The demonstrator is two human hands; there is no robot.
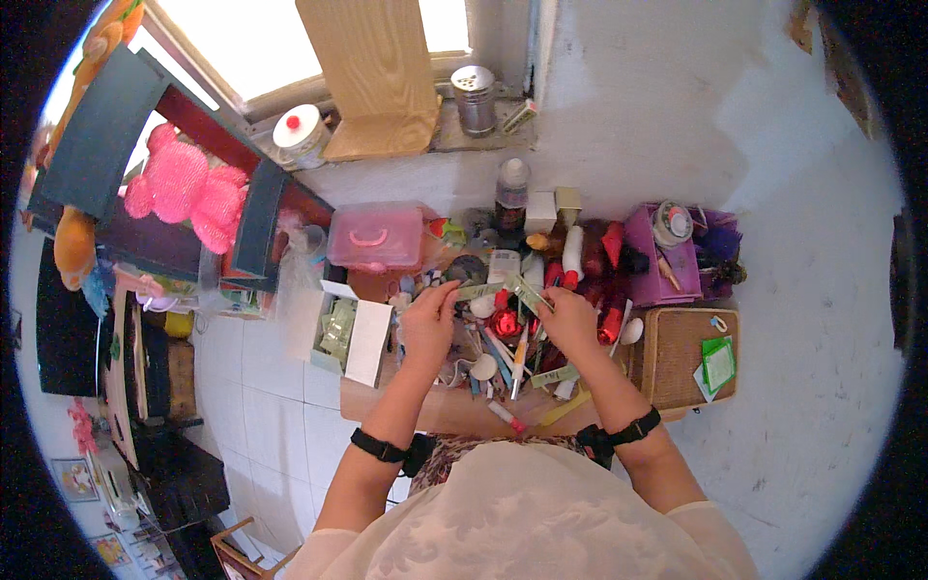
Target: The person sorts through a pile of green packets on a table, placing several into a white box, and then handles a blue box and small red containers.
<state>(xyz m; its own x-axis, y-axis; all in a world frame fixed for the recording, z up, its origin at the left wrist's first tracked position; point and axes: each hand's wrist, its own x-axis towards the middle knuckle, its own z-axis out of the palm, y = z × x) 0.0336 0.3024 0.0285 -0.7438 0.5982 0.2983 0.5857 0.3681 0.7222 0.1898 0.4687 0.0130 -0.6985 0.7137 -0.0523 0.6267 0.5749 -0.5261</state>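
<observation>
My left hand (pixel 428 326) pinches one end of a thin pale-green printed packet (pixel 480 292) above the cluttered wooden table. A second pale-green packet (pixel 528 294) is held slanted between the fingertips of my right hand (pixel 570 319). The inner ends of the two come close together; whether they touch I cannot tell. Another green packet (pixel 554 376) lies near the table's front edge, below my right wrist. To the left of my left hand stands an open white carton (pixel 370 344) with several green packets (pixel 338 326) inside. A red shiny round object (pixel 507 323) and a white-capped orange tube (pixel 520 355) lie below the hands.
A pink lidded case (pixel 375 235) and a dark bottle (pixel 512 196) stand behind. On the right are a purple organizer (pixel 660 272) and a woven box (pixel 681 355). Bottles, pens and a lipstick-like tube (pixel 505 416) crowd the wooden table (pixel 399 402). A shelf (pixel 156 254) holds a pink plush toy (pixel 177 181).
</observation>
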